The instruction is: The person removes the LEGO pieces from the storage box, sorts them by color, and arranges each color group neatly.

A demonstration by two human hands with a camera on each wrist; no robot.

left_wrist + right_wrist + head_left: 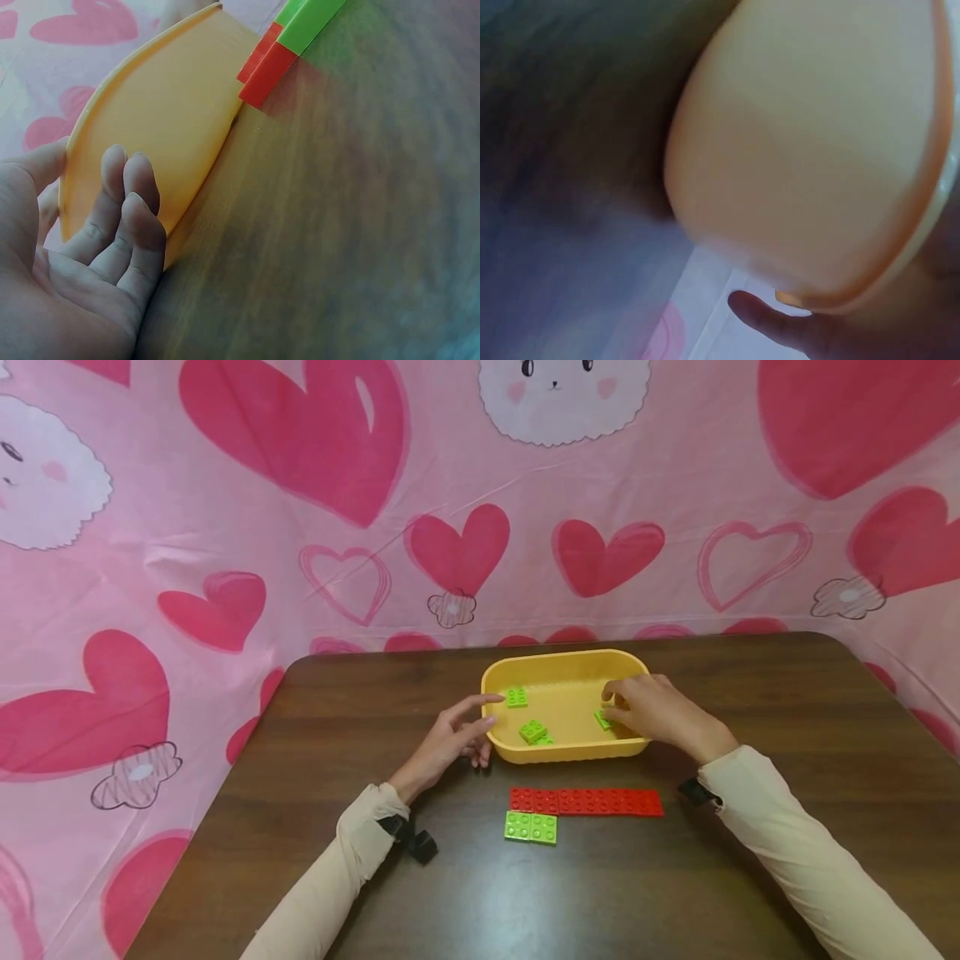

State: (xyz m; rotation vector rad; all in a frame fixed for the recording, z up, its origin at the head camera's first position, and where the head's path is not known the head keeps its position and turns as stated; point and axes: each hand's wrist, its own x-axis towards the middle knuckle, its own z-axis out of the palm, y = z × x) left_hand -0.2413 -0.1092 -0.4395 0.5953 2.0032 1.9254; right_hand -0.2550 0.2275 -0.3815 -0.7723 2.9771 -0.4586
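Observation:
A yellow tray (566, 752) stands on the table with several green toy bricks inside. My left hand (453, 739) is at its left end, index finger and thumb reaching over the rim, the other fingers loosely bent outside the wall (161, 112). Over the tray's right end, my right hand (652, 710) reaches in, fingers bent, with fingertips right at a small green brick (602, 719). A gap shows between its index finger and thumb. One right finger (769, 319) appears past the rim in the right wrist view.
In front of the tray lies a row of red bricks (607, 802), with two green bricks (531, 827) against its left part. Other green bricks sit in the tray, one at the left (517, 697) and one near the front (533, 731). A pink heart-print cloth (450, 460) hangs behind the table.

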